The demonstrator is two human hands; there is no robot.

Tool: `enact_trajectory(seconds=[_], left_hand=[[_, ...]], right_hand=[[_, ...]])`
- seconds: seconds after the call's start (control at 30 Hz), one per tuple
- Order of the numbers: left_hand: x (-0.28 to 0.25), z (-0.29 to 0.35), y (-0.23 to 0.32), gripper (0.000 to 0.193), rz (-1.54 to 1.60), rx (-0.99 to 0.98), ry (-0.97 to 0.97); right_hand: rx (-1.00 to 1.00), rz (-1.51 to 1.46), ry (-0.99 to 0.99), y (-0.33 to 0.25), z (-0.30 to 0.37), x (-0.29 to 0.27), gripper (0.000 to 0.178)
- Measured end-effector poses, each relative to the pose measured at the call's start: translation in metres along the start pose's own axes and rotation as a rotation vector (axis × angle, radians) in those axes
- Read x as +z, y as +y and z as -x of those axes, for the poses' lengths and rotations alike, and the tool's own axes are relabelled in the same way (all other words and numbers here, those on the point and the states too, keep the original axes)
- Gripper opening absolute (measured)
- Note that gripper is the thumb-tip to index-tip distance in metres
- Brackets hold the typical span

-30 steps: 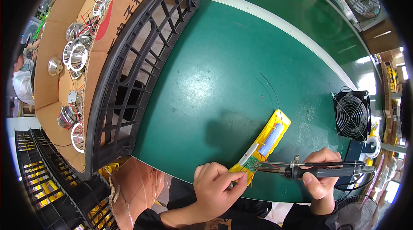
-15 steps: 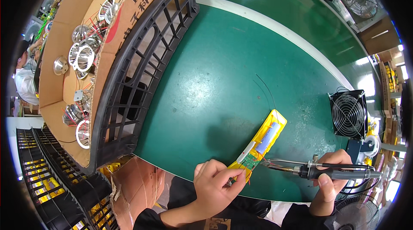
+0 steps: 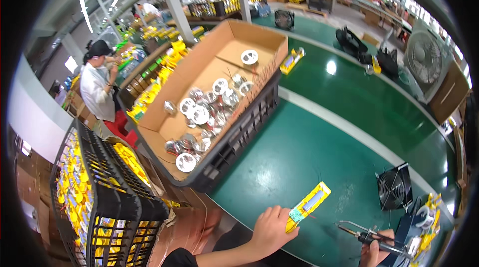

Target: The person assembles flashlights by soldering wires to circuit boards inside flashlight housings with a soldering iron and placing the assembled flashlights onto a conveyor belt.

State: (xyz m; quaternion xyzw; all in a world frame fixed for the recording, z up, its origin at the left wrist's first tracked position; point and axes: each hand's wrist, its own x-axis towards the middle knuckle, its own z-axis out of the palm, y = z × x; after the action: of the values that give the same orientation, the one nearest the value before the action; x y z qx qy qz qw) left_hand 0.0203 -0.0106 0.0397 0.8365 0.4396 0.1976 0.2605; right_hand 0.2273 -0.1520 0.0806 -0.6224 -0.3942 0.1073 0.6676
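My left hand (image 3: 273,228) is closed on the near end of a yellow flashlight housing (image 3: 323,191), which slants away over the green table. A blue cylindrical battery (image 3: 314,200) lies in the housing, with a small green circuit board (image 3: 297,214) beside my fingers. Thin red wires stick out near the board. In my right hand (image 3: 375,253) is a soldering iron (image 3: 366,237) with a thin curved tube above its barrel. Its tip points left and stands apart from the housing.
At left, a cardboard box (image 3: 219,75) of silvery reflectors (image 3: 199,115) rests on a black crate (image 3: 239,139). Black baskets (image 3: 130,217) of yellow parts stand nearer. A small black fan (image 3: 394,187) stands at right, by a solder wire spool (image 3: 425,217). A person in white (image 3: 97,90) sits far left.
The view has swung up and left, showing more of the box and room. The soldering iron has drawn away rightward from the circuit board. My left hand still grips the housing.
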Motion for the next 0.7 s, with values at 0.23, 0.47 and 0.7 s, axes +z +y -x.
enact_trajectory(seconds=[0.23,0.47,0.7], left_hand=[[0.027,-0.133,-0.006,0.036,-0.035,0.141,0.160],[0.073,-0.365,0.015,0.034,-0.134,0.051,0.254],[0.121,-0.466,0.041,0.039,-0.101,0.010,0.305]], right_hand=[[0.172,-0.015,0.071,0.011,0.018,-0.001,0.025],[0.214,0.097,-0.037,0.027,0.023,-0.001,0.019],[0.352,0.198,0.125,0.045,-0.001,0.009,0.016]])
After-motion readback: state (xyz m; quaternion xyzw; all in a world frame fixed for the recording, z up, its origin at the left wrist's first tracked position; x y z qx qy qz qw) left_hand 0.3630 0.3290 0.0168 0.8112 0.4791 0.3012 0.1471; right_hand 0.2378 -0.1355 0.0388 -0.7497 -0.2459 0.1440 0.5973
